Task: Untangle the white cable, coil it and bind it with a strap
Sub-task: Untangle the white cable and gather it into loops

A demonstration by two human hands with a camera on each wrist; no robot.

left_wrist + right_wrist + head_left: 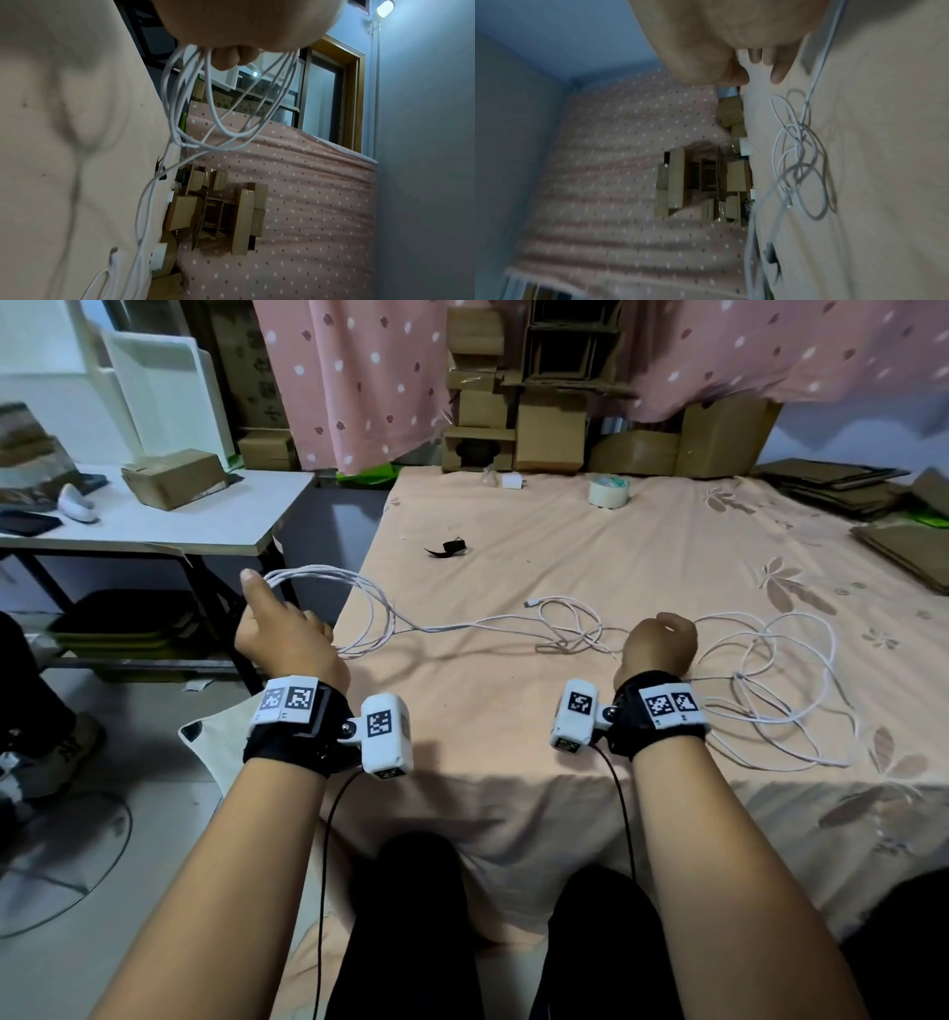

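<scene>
The white cable [570,625] lies across the peach cloth [590,546]. My left hand [287,629], held off the cloth's left edge, grips several coiled loops [208,97] that hang below its curled fingers [231,58]. From there the cable runs right to a small tangle [798,142] with a free plug end. My right hand [662,642] sits on the cloth with fingers curled over the cable, which leaves it on both sides. More loose loops [739,677] spread out to its right. The black strap [448,548] lies farther back on the cloth, apart from both hands.
A tape roll [608,492] and a white charger [511,481] sit at the cloth's far edge. Cardboard boxes [549,433] and flat cardboard [842,490] stand behind and at right. A white table [205,516] with a box is left; another person's leg [31,701] shows there.
</scene>
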